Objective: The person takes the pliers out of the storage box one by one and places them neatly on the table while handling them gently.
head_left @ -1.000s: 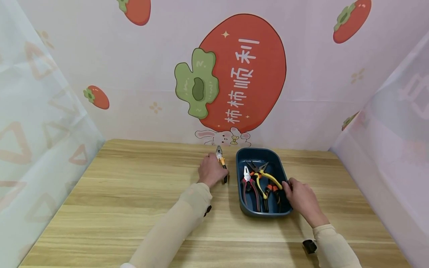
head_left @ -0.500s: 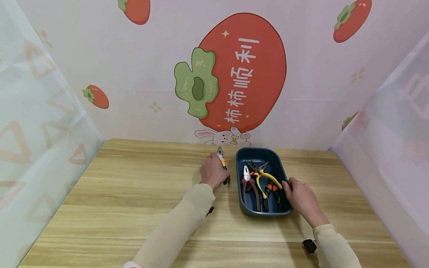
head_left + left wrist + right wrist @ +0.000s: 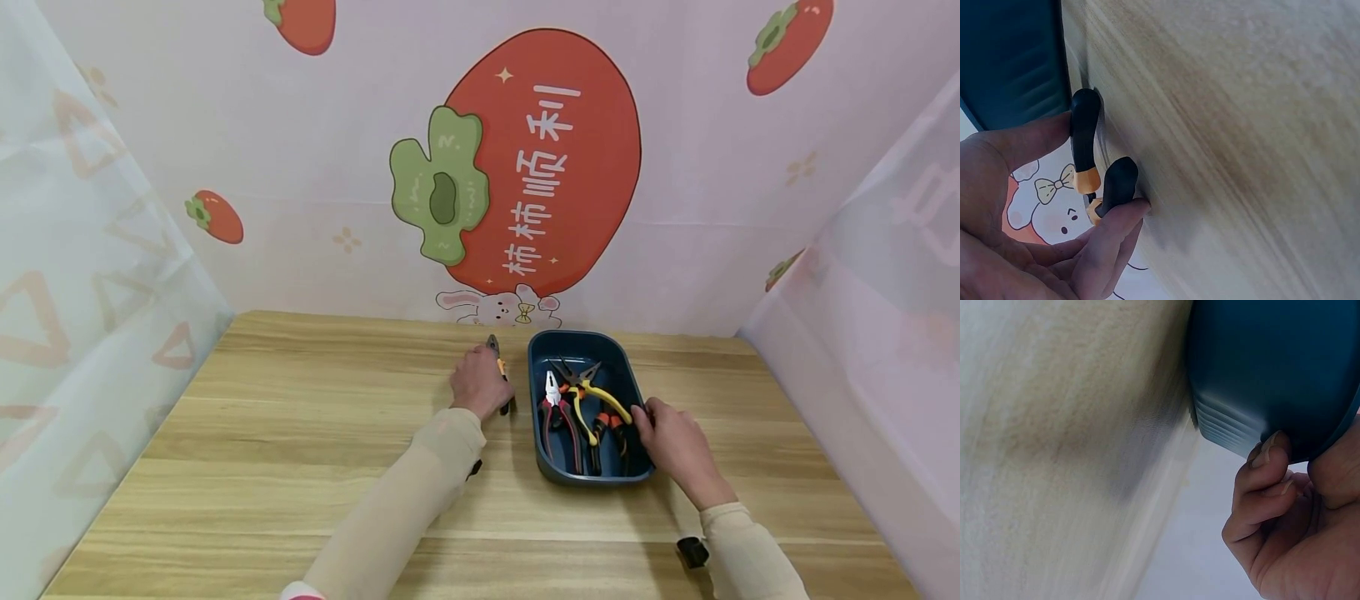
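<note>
My left hand point(image 3: 480, 383) pinches a pair of combination pliers point(image 3: 502, 365) by its black and orange handles, just left of the bin. In the left wrist view the thumb touches one black handle point(image 3: 1085, 122) and the fingers touch the other, with the handles spread apart. The pliers are low over the tabletop; whether they touch it I cannot tell. My right hand point(image 3: 678, 446) grips the right rim of the dark blue bin point(image 3: 540, 446), thumb over the edge and curled fingers point(image 3: 1266, 478) against the outer wall.
Inside the bin lie red-handled pliers point(image 3: 552, 396), yellow-handled pliers point(image 3: 607, 402) and a tool with orange and black handles point(image 3: 618, 429). The bin stands on a wooden table point(image 3: 300, 433). A printed backdrop point(image 3: 330, 150) rises behind the table's far edge.
My left hand has shifted slightly right and nearer to me, the pliers moving with it. My right hand and the bin have stayed put.
</note>
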A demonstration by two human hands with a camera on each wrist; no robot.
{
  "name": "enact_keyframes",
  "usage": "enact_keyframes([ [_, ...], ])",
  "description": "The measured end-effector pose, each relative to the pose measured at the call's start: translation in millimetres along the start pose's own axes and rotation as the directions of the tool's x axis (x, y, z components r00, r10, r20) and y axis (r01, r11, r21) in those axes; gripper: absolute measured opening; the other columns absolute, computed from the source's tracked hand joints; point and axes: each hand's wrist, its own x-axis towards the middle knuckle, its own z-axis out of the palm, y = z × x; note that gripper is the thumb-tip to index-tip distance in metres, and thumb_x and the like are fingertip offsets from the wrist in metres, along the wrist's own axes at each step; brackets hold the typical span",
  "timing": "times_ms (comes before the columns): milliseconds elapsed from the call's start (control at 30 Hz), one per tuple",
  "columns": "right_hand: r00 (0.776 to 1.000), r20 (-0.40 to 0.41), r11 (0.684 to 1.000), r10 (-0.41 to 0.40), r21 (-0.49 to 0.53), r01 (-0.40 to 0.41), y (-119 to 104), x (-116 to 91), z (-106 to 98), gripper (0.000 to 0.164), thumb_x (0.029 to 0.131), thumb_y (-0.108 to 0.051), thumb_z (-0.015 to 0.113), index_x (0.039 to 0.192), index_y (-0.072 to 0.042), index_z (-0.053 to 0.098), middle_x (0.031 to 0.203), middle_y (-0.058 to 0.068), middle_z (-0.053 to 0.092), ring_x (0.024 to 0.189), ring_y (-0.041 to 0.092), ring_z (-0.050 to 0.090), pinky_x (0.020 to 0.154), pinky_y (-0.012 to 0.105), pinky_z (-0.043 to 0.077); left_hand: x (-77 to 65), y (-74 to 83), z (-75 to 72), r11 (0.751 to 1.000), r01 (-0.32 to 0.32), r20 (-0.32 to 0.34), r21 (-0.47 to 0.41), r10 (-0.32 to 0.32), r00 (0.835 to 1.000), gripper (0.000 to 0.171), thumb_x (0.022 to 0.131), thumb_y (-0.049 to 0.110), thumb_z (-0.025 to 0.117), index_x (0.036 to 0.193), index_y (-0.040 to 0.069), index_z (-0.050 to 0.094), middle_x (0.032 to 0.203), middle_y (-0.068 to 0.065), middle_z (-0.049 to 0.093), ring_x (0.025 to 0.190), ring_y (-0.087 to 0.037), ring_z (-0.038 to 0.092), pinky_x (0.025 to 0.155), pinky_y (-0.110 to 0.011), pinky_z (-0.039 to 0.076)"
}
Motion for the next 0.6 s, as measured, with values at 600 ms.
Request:
enact_keyframes([
  [600, 1.000, 0.017, 1.000, 0.012, 0.013, -0.013, -0.6, -1.0, -0.1, 0.029, 0.106, -0.023, 0.051, 0.084, -0.004, 0.055, 0.063, 0.005, 0.048, 0.054, 0.020, 0.046, 0.051, 0.033, 0.037, 2.7, 5.3, 0.2, 0.996, 0.016, 0.043, 0.088, -0.019, 0.999, 0.043, 0.082, 0.022, 0.078, 0.110, -0.005, 0.059, 0.096, -0.016, 0.062, 0.086, -0.032, 0.062, 0.074, -0.045, 0.055],
])
